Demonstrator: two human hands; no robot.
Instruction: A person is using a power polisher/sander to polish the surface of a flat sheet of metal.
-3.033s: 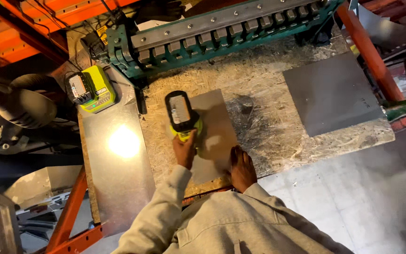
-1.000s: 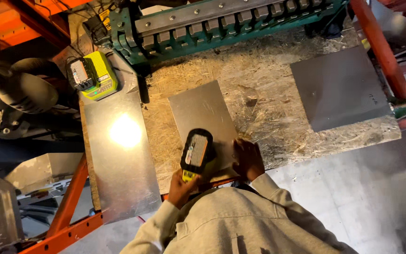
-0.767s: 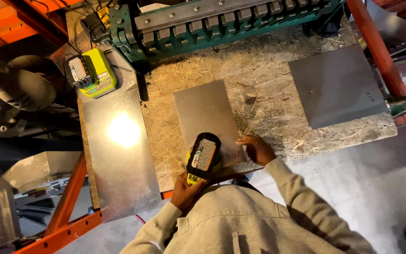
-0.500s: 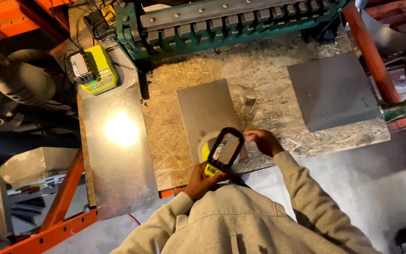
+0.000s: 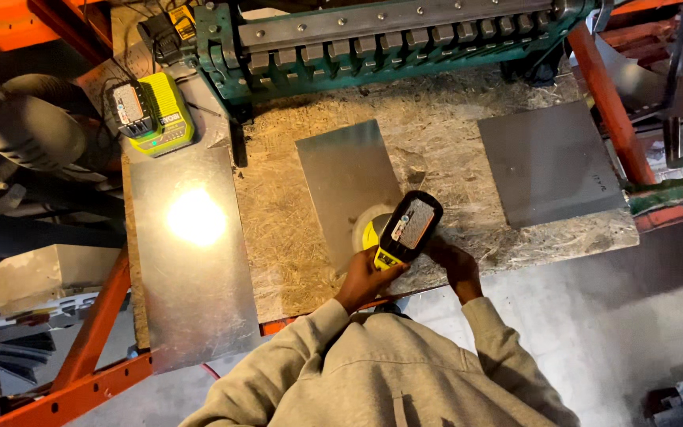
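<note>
The yellow and black power tool (image 5: 405, 231) sits at the frame's centre, its round head on the lower edge of a small metal sheet (image 5: 347, 180). It looks heavy and rigid, best held by its handle. The left hand (image 5: 364, 278) has its fingers wrapped round that handle; the right hand (image 5: 454, 265) steadies the body beside it, fingers curled, on the chipboard tabletop (image 5: 452, 170).

Single head view, aimed steeply down from above the person's shoulders at the workbench (image 5: 294, 261). Bench seen at arm's length; green machine (image 5: 389, 39) along top edge, floor at bottom right.
</note>
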